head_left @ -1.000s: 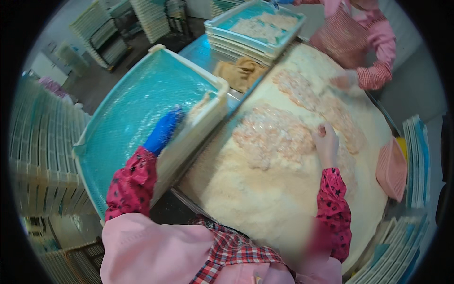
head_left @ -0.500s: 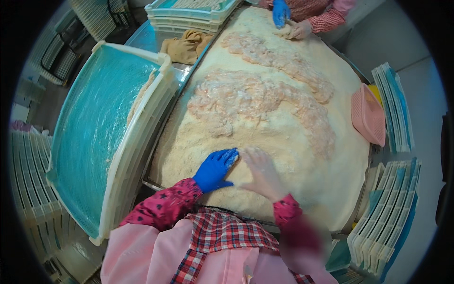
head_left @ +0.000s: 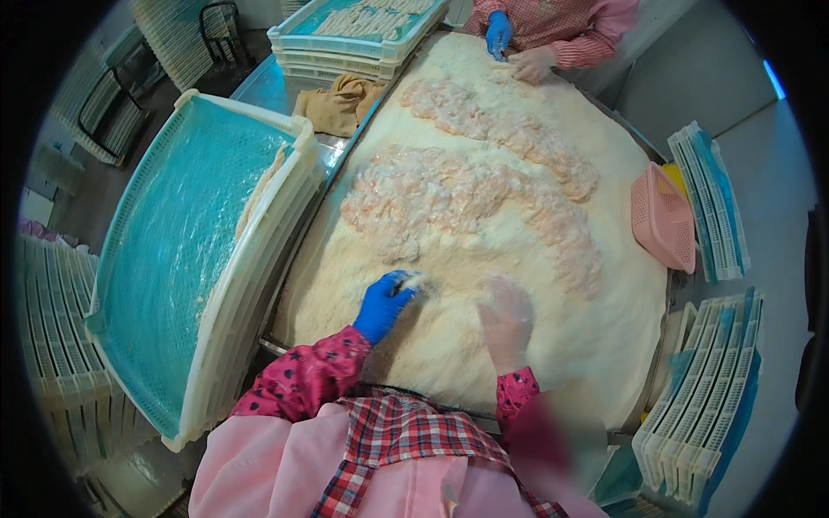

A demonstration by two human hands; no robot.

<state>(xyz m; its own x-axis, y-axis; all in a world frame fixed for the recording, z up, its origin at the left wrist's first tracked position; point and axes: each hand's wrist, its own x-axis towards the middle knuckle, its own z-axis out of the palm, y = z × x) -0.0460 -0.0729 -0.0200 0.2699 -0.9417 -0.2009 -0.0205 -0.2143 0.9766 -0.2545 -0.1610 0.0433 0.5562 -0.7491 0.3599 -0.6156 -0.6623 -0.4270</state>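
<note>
Left hand (head_left: 380, 309), blue-gloved: fingers curled, a small pale lump (head_left: 415, 281) at the fingertips, low over the powder. Right hand (head_left: 505, 324), pale-gloved: blurred, fingers loosely extended at the powder; we cannot tell whether it grips anything. Beyond both: pinkish wet mass (head_left: 458, 194), spread across the cream powder (head_left: 596, 354); a second pinkish strip (head_left: 527, 142) lies farther off.

Around: at left, we list a tray stack (head_left: 250, 332), turquoise mesh on top, standing beside the table and bounding the left arm's side. Beyond it, a brown cloth (head_left: 335, 104) and a far tray stack (head_left: 341, 65). At right, a pink basket (head_left: 663, 216) and upright trays (head_left: 699, 397). At the far end, a co-worker's hands (head_left: 528, 65).

Edges and room: we note the table's dark left edge (head_left: 285, 281) close to the stack; a broad powder stretch separates right hand from basket.
</note>
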